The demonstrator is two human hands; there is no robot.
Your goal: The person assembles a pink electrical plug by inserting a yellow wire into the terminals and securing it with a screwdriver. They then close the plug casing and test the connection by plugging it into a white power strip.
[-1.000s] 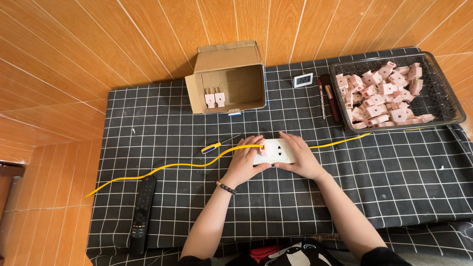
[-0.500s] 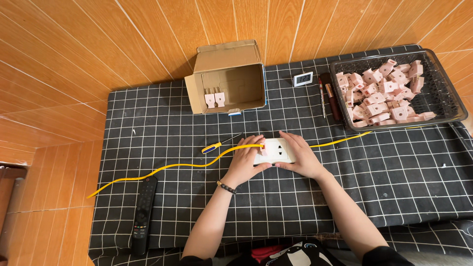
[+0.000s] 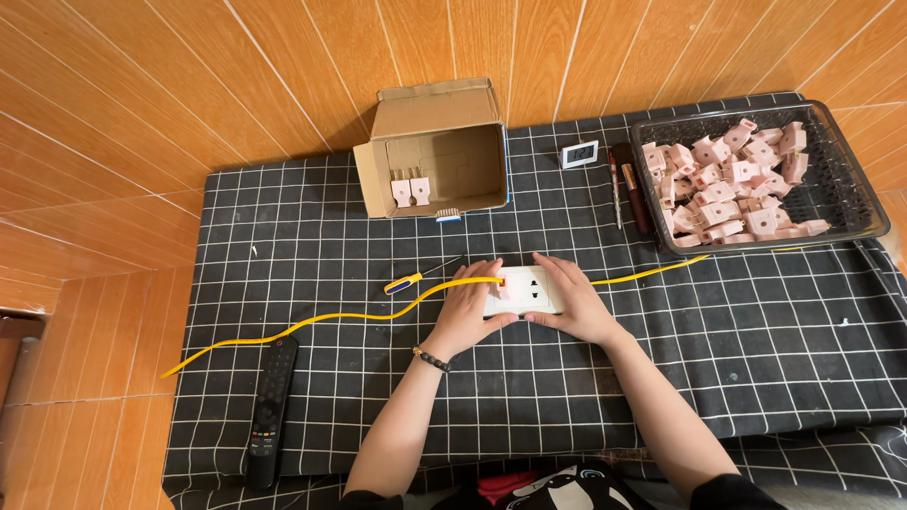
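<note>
A white socket plate (image 3: 529, 292) lies on the black checked cloth (image 3: 312, 255) in the middle. My left hand (image 3: 470, 312) covers its left end, fingers on a small pink part at the plate's edge. My right hand (image 3: 574, 300) holds the plate's right side and lower edge. A yellow wire (image 3: 312, 321) runs across the cloth and passes under both hands.
An open cardboard box (image 3: 436, 149) with two pink parts stands behind. At the right a black mesh tray (image 3: 850, 189) holds several pink parts. A yellow-handled screwdriver (image 3: 416, 278), a small white display (image 3: 578, 154), two pens (image 3: 631, 195) and a black remote (image 3: 271, 408) lie around.
Both hands stay on the socket plate; nothing else has visibly moved.
</note>
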